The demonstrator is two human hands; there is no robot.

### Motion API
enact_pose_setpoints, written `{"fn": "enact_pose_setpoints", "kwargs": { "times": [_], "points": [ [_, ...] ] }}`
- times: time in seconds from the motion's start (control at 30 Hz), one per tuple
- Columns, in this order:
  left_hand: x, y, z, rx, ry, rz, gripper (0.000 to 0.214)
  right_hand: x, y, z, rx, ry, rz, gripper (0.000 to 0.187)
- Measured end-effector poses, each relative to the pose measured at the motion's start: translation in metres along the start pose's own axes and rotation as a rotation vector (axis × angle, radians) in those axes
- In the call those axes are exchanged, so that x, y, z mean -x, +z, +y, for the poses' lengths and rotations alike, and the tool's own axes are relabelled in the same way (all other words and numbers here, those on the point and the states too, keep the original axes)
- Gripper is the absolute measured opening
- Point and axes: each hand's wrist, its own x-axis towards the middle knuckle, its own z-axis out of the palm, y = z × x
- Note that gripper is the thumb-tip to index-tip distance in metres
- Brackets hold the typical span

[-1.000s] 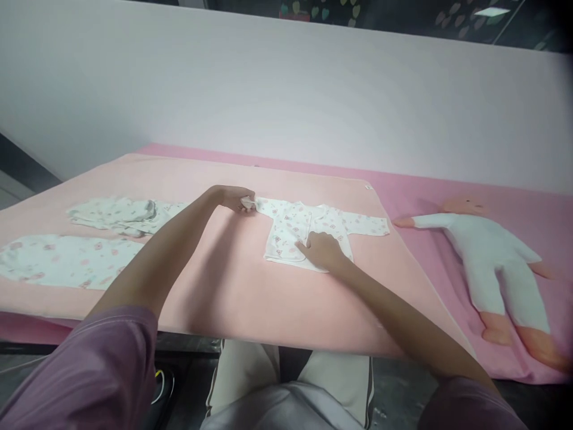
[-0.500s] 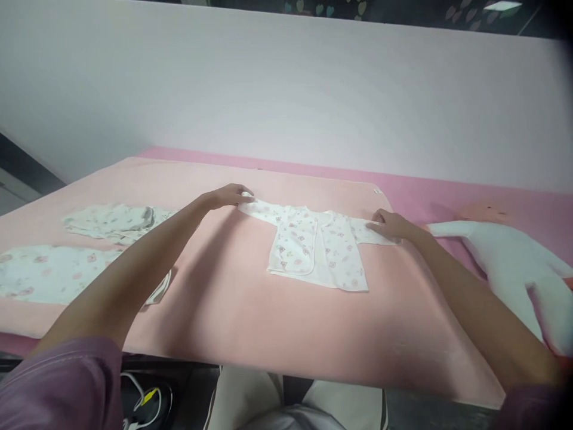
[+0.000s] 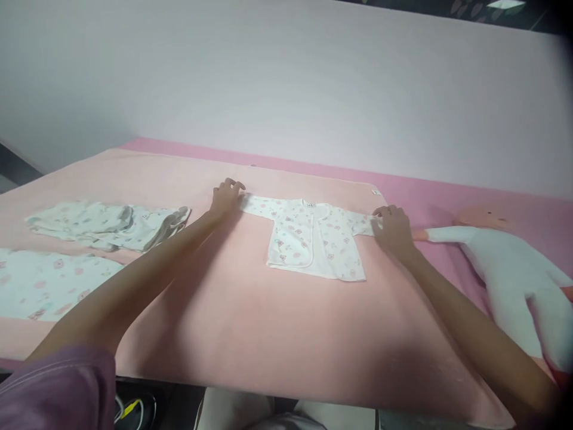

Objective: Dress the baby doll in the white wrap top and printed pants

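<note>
A small white baby shirt [image 3: 293, 230] with a pink print lies front up, its sleeves stretched out to both sides. By the cuff of the left-hand sleeve rests my left hand [image 3: 227, 197], fingers bent and apart, touching the sleeve's end. My right hand [image 3: 394, 230] lies over the end of the other sleeve with its fingers spread, and the cuff is hidden beneath it. Under the shirt is a pale pink cloth [image 3: 277, 322] covering the table.
Folded printed baby clothes [image 3: 80, 218] lie at the left. Nearer me is another white printed cloth [image 3: 45, 280], partly behind my left forearm. A white stuffed doll [image 3: 505, 263] lies at the right on a deeper pink surface [image 3: 430, 206]. A pale wall [image 3: 286, 89] rises behind.
Both sleeves now lie flatter. My left hand has moved slightly left and turned; my right hand has shifted outward to the sleeve's end. The view has moved a little.
</note>
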Motion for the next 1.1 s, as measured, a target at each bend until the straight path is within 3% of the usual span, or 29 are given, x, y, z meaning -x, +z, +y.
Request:
{"fn": "enact_pose_setpoints", "kwargs": {
  "times": [0.07, 0.17, 0.3, 0.4, 0.53, 0.6, 0.7, 0.77, 0.83, 0.9, 0.97, 1.1],
  "points": [
    [0.011, 0.0, 0.024, -0.037, 0.059, -0.005, 0.039, 0.025, -0.01, -0.036, -0.114, -0.112, 0.006, 0.024],
    [0.047, -0.002, 0.072, 0.134, 0.258, -0.088, 0.034, 0.065, -0.028, -0.078, -0.295, -0.233, -0.17, 0.022],
    [0.111, -0.009, 0.121, 0.321, 0.532, -0.244, 0.041, 0.095, -0.035, -0.096, -0.299, -0.393, -0.305, 0.029],
    [0.146, -0.015, 0.132, 0.301, 0.578, -0.296, 0.043, 0.097, -0.027, -0.095, -0.245, -0.469, -0.291, 0.035],
    [0.163, -0.021, 0.128, 0.198, 0.63, -0.322, 0.025, 0.084, -0.022, -0.098, -0.23, -0.566, -0.301, 0.026],
    [0.163, -0.025, 0.126, 0.197, 0.669, -0.353, 0.025, 0.075, -0.024, -0.104, -0.294, -0.518, -0.265, 0.025],
    [0.157, -0.031, 0.129, 0.252, 0.64, -0.425, 0.029, 0.066, -0.03, -0.117, -0.418, -0.324, -0.153, 0.027],
    [0.146, -0.032, 0.136, 0.303, 0.561, -0.439, 0.038, 0.067, -0.034, -0.126, -0.485, -0.348, -0.209, 0.026],
    [0.129, -0.028, 0.148, 0.347, 0.477, -0.363, 0.044, 0.074, -0.036, -0.132, -0.504, -0.474, -0.337, 0.027],
    [0.107, -0.018, 0.165, 0.359, 0.416, -0.252, 0.041, 0.084, -0.036, -0.13, -0.487, -0.555, -0.4, 0.034],
    [0.082, -0.004, 0.184, 0.319, 0.344, -0.217, 0.038, 0.094, -0.032, -0.123, -0.481, -0.565, -0.381, 0.045],
    [0.029, 0.027, 0.22, 0.223, 0.154, -0.376, 0.039, 0.106, -0.021, -0.102, -0.496, -0.523, -0.402, 0.059]
  ]
}}
